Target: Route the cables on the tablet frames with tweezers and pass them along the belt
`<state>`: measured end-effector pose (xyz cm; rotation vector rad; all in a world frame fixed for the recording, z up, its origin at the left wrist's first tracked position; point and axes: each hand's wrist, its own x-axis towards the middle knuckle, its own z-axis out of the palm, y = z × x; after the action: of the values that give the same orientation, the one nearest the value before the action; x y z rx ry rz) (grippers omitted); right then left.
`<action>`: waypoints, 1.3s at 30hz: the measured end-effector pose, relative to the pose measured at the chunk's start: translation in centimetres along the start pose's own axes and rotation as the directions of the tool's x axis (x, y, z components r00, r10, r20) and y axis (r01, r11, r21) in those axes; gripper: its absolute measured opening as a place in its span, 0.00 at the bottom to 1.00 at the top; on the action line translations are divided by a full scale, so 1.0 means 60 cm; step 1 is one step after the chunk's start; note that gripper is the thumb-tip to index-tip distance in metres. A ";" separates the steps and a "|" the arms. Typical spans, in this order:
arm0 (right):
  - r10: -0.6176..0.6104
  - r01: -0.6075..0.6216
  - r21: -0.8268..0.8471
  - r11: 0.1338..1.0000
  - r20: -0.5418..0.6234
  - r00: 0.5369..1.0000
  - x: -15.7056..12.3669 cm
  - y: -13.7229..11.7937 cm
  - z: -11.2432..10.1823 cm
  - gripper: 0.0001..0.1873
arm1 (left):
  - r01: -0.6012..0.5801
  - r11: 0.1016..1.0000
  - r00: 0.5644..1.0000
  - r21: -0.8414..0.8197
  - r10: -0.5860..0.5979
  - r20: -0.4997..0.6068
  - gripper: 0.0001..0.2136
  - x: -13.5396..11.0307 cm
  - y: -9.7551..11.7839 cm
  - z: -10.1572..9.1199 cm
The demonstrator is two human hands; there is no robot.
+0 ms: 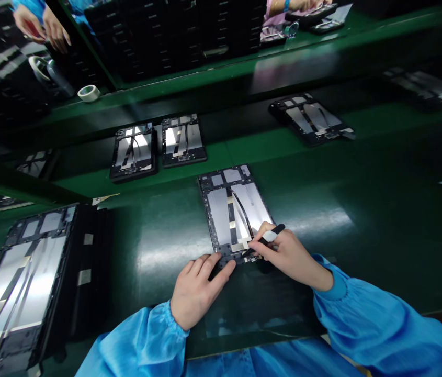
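An opened tablet [216, 209] lies on the green bench in front of me, its silvery battery area, dark ribbon cable and curved black wire exposed. My left hand [201, 288] rests at its near left corner, fingers stretched and thumb apart, fingertips touching the edge. Pinched in my right hand [287, 254] are black tweezers [279, 229] with a white patch on the grip. Their tip points down at the tablet's near edge, beside the lower end of the wire. My right fingers partly cover that corner, so what the tip touches is unclear.
A stack of tablets [48, 277] stands at my left. Across the bench lie more opened tablets [132, 152], [183, 139], [310, 120]. A tape roll [88, 93] sits on the green ledge. Beyond it are dark stacked trays [185, 31] and other people's hands [42, 23].
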<state>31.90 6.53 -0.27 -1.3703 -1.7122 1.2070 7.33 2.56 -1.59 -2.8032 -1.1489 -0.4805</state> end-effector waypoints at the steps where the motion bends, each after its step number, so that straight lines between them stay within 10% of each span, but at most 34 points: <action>1: -0.005 0.005 0.000 1.000 -0.005 1.000 0.000 0.000 0.000 0.10 | 0.006 1.000 1.000 0.000 -0.006 0.008 0.16 0.005 0.002 -0.001; 7: 0.001 0.000 0.014 1.000 -0.053 0.999 0.000 0.004 -0.003 0.12 | -0.009 0.999 0.991 -0.038 0.014 0.130 0.18 0.036 0.000 -0.007; 13: -0.070 0.067 -0.064 0.996 -0.033 0.997 -0.004 0.007 0.000 0.10 | -0.065 0.978 0.998 -0.199 0.067 0.003 0.14 0.015 -0.031 0.001; 29: -0.271 0.268 -0.046 0.962 -0.255 0.928 -0.009 0.016 0.007 0.07 | -0.053 0.998 0.998 -0.025 0.053 0.016 0.16 0.024 -0.009 0.007; 35: -0.222 0.367 0.091 0.926 -0.656 0.722 -0.006 0.030 0.011 0.05 | 0.073 0.996 0.996 0.056 -0.076 0.048 0.16 0.136 -0.037 0.054; 39: -0.181 0.356 0.149 0.923 -0.648 0.740 -0.002 0.033 0.013 0.05 | 0.258 0.965 0.962 0.053 -0.262 0.077 0.17 0.277 -0.114 0.104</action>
<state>32.02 6.27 -2.37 -1.1295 -1.1654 0.6651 15.34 19.82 -2.65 -2.6712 -1.5367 -0.3535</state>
